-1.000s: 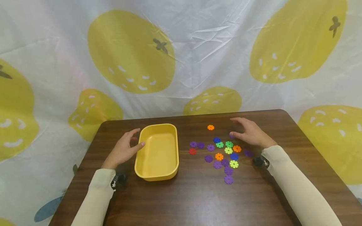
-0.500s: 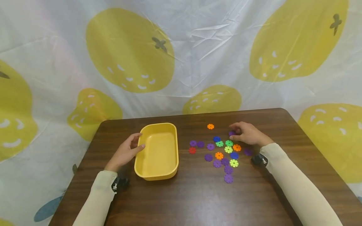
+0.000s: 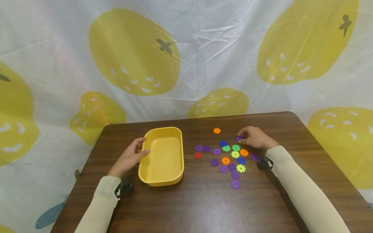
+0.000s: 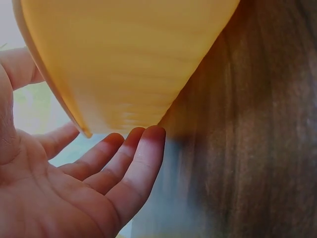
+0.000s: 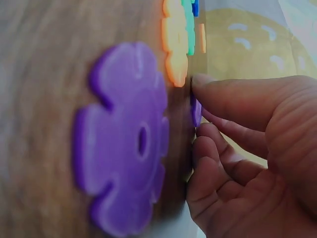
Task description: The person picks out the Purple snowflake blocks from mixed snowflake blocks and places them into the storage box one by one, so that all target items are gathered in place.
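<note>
Yellow all over, the tub (image 3: 161,158) sits upright on a brown table (image 3: 186,213); the person's left hand (image 3: 128,158) is on the tub's left side, with the thumb over the rim and the other fingers outside; up close, those fingers bend a little and their tips touch the outer wall, three of them lying close together; the right hand (image 3: 254,137) is well off to the right of the tub; its thumb and fingers pinch a small purple flower (image 3: 239,138), but it is hard to tell if that flower touches the table; more flat flowers lie spread out to the right of the tub; nearest to it are a red flower (image 3: 198,155) and two purple ones (image 3: 206,149) just behind the red; an orange flower (image 3: 217,130) lies off by itself, about level with the tub's back end; a blue flower (image 3: 223,143) and a green flower (image 3: 226,148) are side by side, further from the tub than the red one; the lowest purple one (image 3: 235,184) is about level with the tub's front end; another purple one (image 3: 255,157), with a hole in its middle, lies furthest right of the tub, near the right hand; behind the tub hangs a white cloth (image 3: 198,64) with big yellow fruits on it.
</note>
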The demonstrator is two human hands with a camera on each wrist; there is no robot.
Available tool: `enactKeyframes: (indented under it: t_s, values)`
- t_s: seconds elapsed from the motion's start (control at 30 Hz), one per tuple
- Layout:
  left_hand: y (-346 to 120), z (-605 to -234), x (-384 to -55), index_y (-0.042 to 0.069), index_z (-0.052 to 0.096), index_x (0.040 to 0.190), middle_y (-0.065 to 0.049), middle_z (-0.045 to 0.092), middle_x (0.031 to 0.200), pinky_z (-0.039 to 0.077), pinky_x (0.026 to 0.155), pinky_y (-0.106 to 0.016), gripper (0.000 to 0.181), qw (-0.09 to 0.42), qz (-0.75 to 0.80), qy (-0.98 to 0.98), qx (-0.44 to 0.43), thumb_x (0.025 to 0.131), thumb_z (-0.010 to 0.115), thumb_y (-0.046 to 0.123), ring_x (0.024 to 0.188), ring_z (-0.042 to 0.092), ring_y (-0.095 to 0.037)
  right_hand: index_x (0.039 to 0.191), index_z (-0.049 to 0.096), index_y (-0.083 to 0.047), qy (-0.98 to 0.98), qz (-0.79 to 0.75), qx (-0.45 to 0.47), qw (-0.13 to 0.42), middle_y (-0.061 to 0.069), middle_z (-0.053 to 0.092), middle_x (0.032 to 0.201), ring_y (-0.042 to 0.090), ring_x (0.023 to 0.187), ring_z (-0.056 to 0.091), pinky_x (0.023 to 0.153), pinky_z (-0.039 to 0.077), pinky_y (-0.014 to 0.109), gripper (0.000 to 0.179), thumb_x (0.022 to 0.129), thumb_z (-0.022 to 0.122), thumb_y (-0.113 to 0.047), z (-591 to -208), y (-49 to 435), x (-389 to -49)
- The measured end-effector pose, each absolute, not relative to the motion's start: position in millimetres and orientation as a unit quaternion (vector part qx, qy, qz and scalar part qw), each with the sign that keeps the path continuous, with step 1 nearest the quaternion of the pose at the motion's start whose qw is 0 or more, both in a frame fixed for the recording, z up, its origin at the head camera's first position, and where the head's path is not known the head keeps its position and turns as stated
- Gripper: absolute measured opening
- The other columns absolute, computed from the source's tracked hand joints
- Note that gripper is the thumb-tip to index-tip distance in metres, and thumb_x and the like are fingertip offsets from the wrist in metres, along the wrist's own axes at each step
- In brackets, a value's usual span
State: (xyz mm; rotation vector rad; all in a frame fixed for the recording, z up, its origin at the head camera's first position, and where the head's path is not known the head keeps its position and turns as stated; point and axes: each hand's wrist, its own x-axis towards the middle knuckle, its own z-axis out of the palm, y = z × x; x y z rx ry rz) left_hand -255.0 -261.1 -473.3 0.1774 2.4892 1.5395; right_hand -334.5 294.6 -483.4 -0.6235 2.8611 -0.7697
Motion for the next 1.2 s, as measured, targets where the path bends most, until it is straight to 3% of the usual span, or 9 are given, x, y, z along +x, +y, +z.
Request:
enactKeyframes:
  t_s: [0.2,0.7,0.9,1.2]
  values:
    - [-261,-473,-255,0.011,0.032,0.163,-0.024,0.047,0.153,0.063,0.093,-0.045,0.072,0.108,0.525,0.842,0.063,0.104,0.069,0.031,0.133,0.058,-0.041,0.111,0.069,-0.007,0.942,-0.263,-0.201,0.059,0.007,0.074,0.100,0.021,0.091,0.067,0.085,0.057,0.045,0.022,0.093,0.080,-0.014,-483,295,-336]
    - [-263,-473,-256,0.015,0.032,0.164,-0.023,0.044,0.158,0.061,0.095,-0.046,0.067,0.118,0.539,0.832,0.058,0.105,0.063,0.017,0.135,0.055,-0.041,0.117,0.072,-0.014,0.929,-0.304,-0.207,0.048,0.003,0.073,0.098,0.019,0.090,0.065,0.082,0.052,0.036,0.018,0.100,0.074,-0.017,-476,292,-328]
    - [-265,-476,-258,0.017,0.031,0.165,-0.023,0.042,0.160,0.060,0.096,-0.045,0.065,0.124,0.547,0.826,0.055,0.106,0.059,0.012,0.140,0.052,-0.043,0.117,0.071,-0.015,0.922,-0.322,-0.214,0.027,0.002,0.072,0.097,0.020,0.088,0.065,0.082,0.053,0.037,0.017,0.101,0.074,-0.020,-462,278,-323]
    - [-265,-477,-259,0.015,0.030,0.166,-0.026,0.040,0.159,0.060,0.095,-0.042,0.063,0.129,0.560,0.816,0.065,0.108,0.054,0.010,0.132,0.057,-0.042,0.118,0.071,-0.018,0.907,-0.357,-0.222,0.020,0.002,0.069,0.096,0.022,0.089,0.064,0.085,0.052,0.039,0.017,0.101,0.074,-0.023,-442,247,-313]
